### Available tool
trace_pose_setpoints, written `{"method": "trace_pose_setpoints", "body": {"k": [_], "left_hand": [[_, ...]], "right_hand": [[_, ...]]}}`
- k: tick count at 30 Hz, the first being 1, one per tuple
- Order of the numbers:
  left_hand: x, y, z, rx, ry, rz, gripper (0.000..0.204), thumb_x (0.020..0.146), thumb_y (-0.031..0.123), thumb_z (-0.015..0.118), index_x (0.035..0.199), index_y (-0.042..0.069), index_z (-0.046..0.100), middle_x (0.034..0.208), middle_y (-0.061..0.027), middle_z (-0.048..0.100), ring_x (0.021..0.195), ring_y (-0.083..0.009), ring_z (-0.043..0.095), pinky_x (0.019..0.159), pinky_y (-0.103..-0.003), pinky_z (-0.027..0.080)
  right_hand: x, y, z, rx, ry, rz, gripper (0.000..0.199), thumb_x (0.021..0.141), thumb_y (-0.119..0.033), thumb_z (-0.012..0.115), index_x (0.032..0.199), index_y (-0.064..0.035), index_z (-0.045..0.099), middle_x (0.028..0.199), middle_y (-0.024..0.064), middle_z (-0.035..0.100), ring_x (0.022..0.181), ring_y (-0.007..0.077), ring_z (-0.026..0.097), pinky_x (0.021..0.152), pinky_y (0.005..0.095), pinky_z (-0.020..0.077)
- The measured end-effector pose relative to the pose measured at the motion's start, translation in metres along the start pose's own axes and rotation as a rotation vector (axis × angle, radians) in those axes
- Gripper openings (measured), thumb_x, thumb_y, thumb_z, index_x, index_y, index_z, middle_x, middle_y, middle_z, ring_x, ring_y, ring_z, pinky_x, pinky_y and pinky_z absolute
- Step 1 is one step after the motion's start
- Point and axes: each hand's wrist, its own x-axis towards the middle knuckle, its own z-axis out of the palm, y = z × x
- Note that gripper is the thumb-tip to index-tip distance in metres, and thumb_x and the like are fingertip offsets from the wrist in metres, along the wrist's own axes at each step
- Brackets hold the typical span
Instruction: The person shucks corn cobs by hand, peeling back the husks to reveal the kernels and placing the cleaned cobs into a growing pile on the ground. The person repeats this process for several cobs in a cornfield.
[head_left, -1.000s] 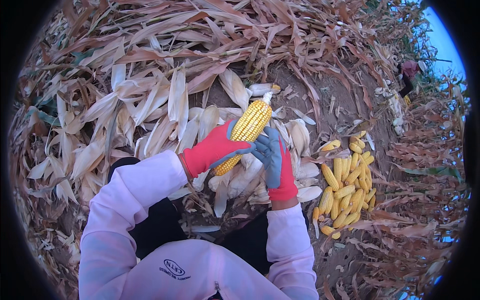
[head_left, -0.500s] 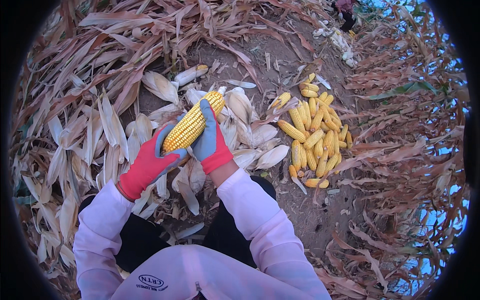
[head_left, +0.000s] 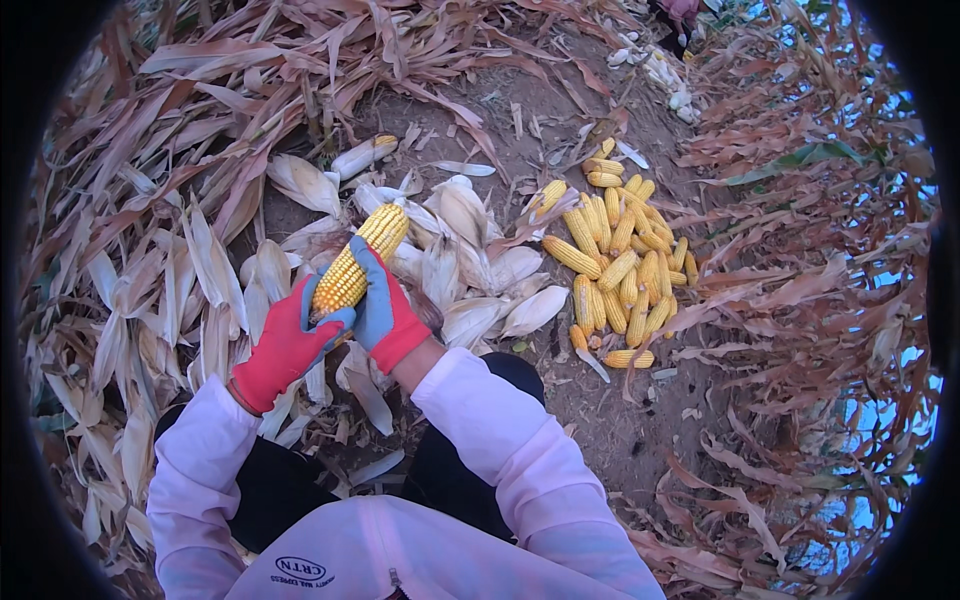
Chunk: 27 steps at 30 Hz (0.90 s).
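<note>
A husked yellow corn cob (head_left: 362, 262) is held between my two hands, tilted with its far end up and to the right. My left hand (head_left: 285, 342), in a red and grey glove, is closed round the cob's near end. From the right side, my right hand (head_left: 385, 312), gloved alike, grips the lower part of the cob. Pale dry husks (head_left: 460, 235) lie on the ground just beyond and beside the hands. Part of the cob's near end is hidden by the gloves.
To the right lies a pile of bare yellow cobs (head_left: 620, 270) on brown soil (head_left: 690, 420). A partly husked cob (head_left: 365, 155) rests among husks ahead. Dry corn stalks (head_left: 800, 300) line both sides. Far off, a person (head_left: 678, 20) shows beside some pale cobs (head_left: 668, 80).
Both hands have drawn the corn cob a little nearer and to the left. My right hand has slid down toward the cob's near end. The view has shifted slightly.
</note>
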Motion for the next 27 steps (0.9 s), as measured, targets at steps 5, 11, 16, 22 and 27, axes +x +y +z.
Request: {"method": "trace_pose_setpoints", "body": {"k": [5, 11, 16, 22, 27], "left_hand": [[-0.001, 0.008, 0.004, -0.051, 0.031, -0.116, 0.053, 0.083, 0.027, 0.072, 0.123, 0.000, 0.052, 0.094, -0.0083, 0.066, 0.081, -0.0109, 0.061, 0.070, -0.029, 0.050], [-0.002, 0.000, 0.005, -0.023, 0.065, -0.054, 0.053, 0.082, 0.029, 0.073, 0.121, -0.001, 0.052, 0.091, -0.0101, 0.066, 0.077, -0.0128, 0.062, 0.068, -0.031, 0.050], [-0.004, -0.003, 0.002, 0.036, 0.070, -0.046, 0.056, 0.082, 0.032, 0.073, 0.121, -0.002, 0.051, 0.094, -0.0153, 0.066, 0.083, -0.0195, 0.066, 0.071, -0.033, 0.050], [-0.005, -0.005, 0.003, 0.081, 0.082, -0.041, 0.060, 0.081, 0.035, 0.073, 0.124, -0.001, 0.051, 0.096, -0.0177, 0.066, 0.088, -0.0268, 0.068, 0.073, -0.036, 0.050], [-0.006, 0.000, 0.002, 0.085, 0.053, -0.084, 0.060, 0.082, 0.035, 0.072, 0.125, 0.000, 0.050, 0.096, -0.0181, 0.066, 0.088, -0.0281, 0.067, 0.074, -0.036, 0.050]], "right_hand": [[0.000, 0.000, -0.005, 0.001, 0.011, 0.031, 0.047, 0.087, -0.040, 0.066, 0.115, -0.0055, 0.053, 0.100, 0.0086, 0.060, 0.089, 0.0203, 0.062, 0.079, 0.0343, 0.0533], [-0.004, 0.000, -0.001, -0.039, 0.024, 0.013, 0.046, 0.087, -0.042, 0.066, 0.113, -0.0060, 0.053, 0.098, 0.0087, 0.060, 0.088, 0.0202, 0.063, 0.078, 0.0338, 0.0539], [0.001, 0.004, -0.005, -0.056, 0.025, 0.033, 0.045, 0.088, -0.043, 0.064, 0.111, -0.0059, 0.054, 0.095, 0.0084, 0.061, 0.085, 0.0199, 0.063, 0.077, 0.0338, 0.0543], [-0.001, 0.004, -0.006, -0.038, 0.017, 0.054, 0.047, 0.088, -0.043, 0.065, 0.112, -0.0054, 0.054, 0.097, 0.0083, 0.061, 0.086, 0.0200, 0.064, 0.077, 0.0336, 0.0543], [-0.003, 0.005, -0.002, -0.054, 0.036, 0.027, 0.048, 0.088, -0.043, 0.064, 0.116, -0.0055, 0.053, 0.100, 0.0089, 0.061, 0.088, 0.0206, 0.064, 0.079, 0.0338, 0.0538]]}}
